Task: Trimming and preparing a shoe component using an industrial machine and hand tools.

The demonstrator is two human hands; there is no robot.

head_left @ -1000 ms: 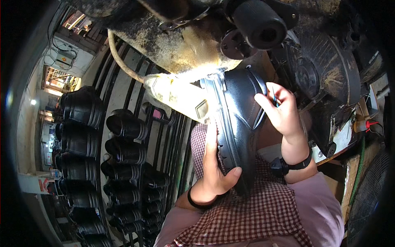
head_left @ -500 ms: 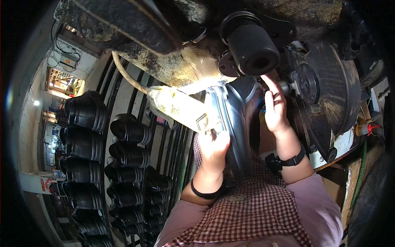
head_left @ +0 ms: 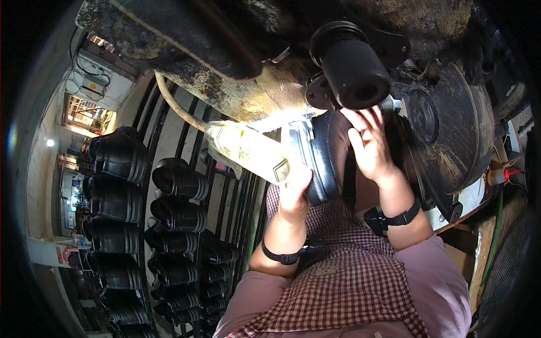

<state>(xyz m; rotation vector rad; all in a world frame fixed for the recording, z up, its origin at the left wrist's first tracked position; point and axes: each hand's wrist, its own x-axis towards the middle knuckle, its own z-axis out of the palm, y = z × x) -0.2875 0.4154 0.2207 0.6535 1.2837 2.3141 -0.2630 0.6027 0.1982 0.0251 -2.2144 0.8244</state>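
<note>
Under the black cylindrical roller [head_left: 352,65] of a grimy machine [head_left: 242,62], a black shoe [head_left: 324,155] is held up with its ribbed sole edge facing the left hand. Left hand [head_left: 294,188]: fingers clenched around the lower sole edge of the shoe. Right hand [head_left: 369,145]: fingers spread and laid flat against the upper of the shoe, just below the roller. Both wrists carry black bands. Forearms rise from a red-checked apron [head_left: 344,281] worn over a pink garment. Beside the left hand, a lit work lamp [head_left: 248,149] shines on the shoe. Right of the hands sits a dark round machine housing [head_left: 451,124]. Well apart, at far left, rows of black shoes [head_left: 146,225] rest on a barred rack [head_left: 225,197].
</note>
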